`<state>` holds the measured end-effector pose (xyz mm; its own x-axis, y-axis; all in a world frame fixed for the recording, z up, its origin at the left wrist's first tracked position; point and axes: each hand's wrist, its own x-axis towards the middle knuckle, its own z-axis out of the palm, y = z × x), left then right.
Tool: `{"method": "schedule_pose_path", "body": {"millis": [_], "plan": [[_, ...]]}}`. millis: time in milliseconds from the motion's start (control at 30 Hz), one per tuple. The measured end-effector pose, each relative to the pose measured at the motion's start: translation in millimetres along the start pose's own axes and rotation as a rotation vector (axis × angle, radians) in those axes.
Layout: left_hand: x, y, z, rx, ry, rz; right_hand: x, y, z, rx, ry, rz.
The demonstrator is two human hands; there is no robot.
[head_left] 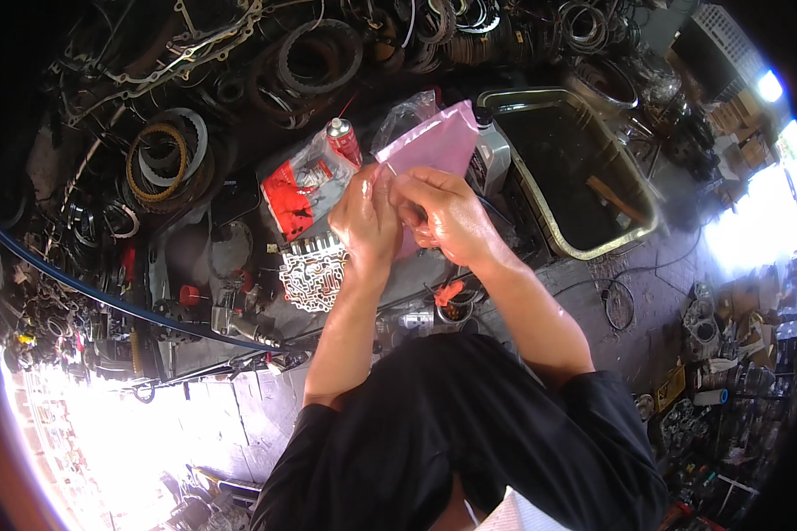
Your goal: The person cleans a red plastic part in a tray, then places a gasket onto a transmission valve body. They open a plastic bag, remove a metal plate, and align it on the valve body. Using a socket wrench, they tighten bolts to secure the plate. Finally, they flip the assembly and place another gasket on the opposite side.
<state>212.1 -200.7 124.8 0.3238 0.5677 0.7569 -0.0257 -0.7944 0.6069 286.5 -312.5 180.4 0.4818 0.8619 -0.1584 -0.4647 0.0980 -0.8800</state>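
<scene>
My left hand (365,219) and my right hand (443,217) are raised together in front of me, both gripping the lower edge of a pink plastic bag (434,142). The bag sticks up above my fingers, slightly crumpled. Both hands look oily and shiny. What is inside the bag is hidden. Below my hands on the bench lies a flat metal plate with maze-like channels (312,276).
A large rectangular pan of dark oil (624,190) sits at right. A red-and-white packet (297,190), a red spray can (344,140) and a grey bottle (491,157) stand behind my hands. Rings and gaskets (164,159) hang at upper left. A blue hose (88,288) crosses the left.
</scene>
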Motion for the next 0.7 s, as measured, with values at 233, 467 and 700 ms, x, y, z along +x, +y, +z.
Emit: {"method": "schedule_pose_path", "body": {"millis": [233,467,700], "plan": [[-8.4,-1.0,-0.8,-0.075,0.003,-0.186,0.2,6.3,-0.8,0.076,-0.042,0.033],[-15.4,10.7,-3.3,-0.23,-0.033,-0.353,5.9,22.4,-0.5,-0.819,0.25,-0.481],[15.9,8.6,-15.1,0.039,-0.251,-0.259,11.0,18.8,-12.6,-1.006,0.2,-0.622]]}}
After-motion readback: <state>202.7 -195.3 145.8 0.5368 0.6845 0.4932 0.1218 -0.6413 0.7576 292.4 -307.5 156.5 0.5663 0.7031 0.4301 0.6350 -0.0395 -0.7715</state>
